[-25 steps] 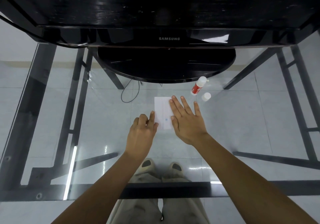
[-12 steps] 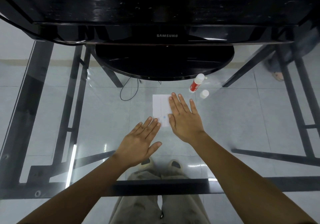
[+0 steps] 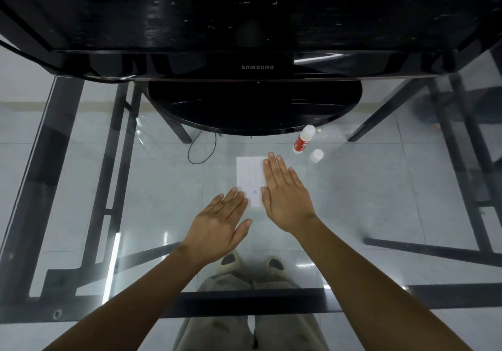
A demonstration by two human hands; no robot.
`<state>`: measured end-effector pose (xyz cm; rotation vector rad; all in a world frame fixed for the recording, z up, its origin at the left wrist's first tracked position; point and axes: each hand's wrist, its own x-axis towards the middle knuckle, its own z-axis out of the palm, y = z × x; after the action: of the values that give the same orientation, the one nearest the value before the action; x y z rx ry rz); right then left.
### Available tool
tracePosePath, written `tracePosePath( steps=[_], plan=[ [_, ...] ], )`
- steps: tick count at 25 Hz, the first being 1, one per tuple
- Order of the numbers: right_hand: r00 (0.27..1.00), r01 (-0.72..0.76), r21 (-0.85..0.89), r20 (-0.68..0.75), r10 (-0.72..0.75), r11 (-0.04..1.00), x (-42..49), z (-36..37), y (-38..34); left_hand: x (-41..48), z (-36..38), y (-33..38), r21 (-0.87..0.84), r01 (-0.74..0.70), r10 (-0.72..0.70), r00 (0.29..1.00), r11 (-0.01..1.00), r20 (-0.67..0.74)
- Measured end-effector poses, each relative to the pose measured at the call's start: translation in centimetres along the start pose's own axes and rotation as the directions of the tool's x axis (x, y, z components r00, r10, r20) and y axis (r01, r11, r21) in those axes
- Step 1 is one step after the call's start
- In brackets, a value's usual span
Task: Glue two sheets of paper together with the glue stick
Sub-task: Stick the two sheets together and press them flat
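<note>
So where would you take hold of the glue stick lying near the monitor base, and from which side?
Judging by its pose, grip the glue stick around its red barrel, coming from above with the fingers closing across it. It lies tilted on the glass table, white end toward the monitor base, so its long sides look free. The right hand, flat on the paper, is nearer. The loose cap sits apart.

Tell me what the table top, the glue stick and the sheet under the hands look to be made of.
Table top: clear glass, glossy; the floor tiles and the person's shoes show through it. Glue stick: likely smooth plastic, white with a red label. Sheet: thin matte white paper, lying flat.
</note>
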<state>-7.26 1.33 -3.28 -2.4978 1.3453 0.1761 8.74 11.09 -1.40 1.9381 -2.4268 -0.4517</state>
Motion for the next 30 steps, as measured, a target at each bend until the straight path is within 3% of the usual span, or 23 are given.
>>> tracePosePath(
  steps=[3,7,11,13,16,21,25,30],
  plan=[
    [1.0,0.001,0.026,0.011,-0.001,1.0,-0.1,0.0,0.0,2.3,-0.5,0.7,-0.074,0.121,-0.123,0.992,0.99,-0.023],
    [1.0,0.007,0.033,0.01,-0.008,0.999,-0.1,0.0,0.1,3.9,0.3,-0.7,0.044,0.165,-0.168,0.984,0.985,0.066],
    [1.0,-0.002,0.046,0.008,0.002,0.999,0.0,0.1,0.1,4.2,0.3,-1.2,0.001,0.271,-0.271,0.963,0.963,0.002],
    [1.0,0.003,0.06,0.01,-0.003,0.998,-0.1,0.1,0.1,4.5,0.5,-0.5,-0.06,0.259,-0.259,0.966,0.964,0.014],
    [1.0,0.006,0.063,-0.001,-0.006,0.998,-0.1,0.3,0.1,4.8,0.6,-0.7,-0.017,0.21,-0.209,0.977,0.978,0.043],
    [1.0,0.0,0.049,-0.015,0.001,0.999,0.0,0.5,0.2,5.3,0.0,-1.2,-0.075,0.306,-0.306,0.952,0.949,0.004],
    [1.0,0.002,0.052,-0.01,-0.001,0.999,0.0,0.5,0.2,5.2,0.4,-0.5,-0.09,0.238,-0.236,0.971,0.967,0.03],
    [1.0,0.006,0.013,-0.024,-0.006,1.0,0.0,0.4,0.2,5.4,0.3,-1.3,-0.07,0.354,-0.353,0.935,0.933,0.019]
  ],
)
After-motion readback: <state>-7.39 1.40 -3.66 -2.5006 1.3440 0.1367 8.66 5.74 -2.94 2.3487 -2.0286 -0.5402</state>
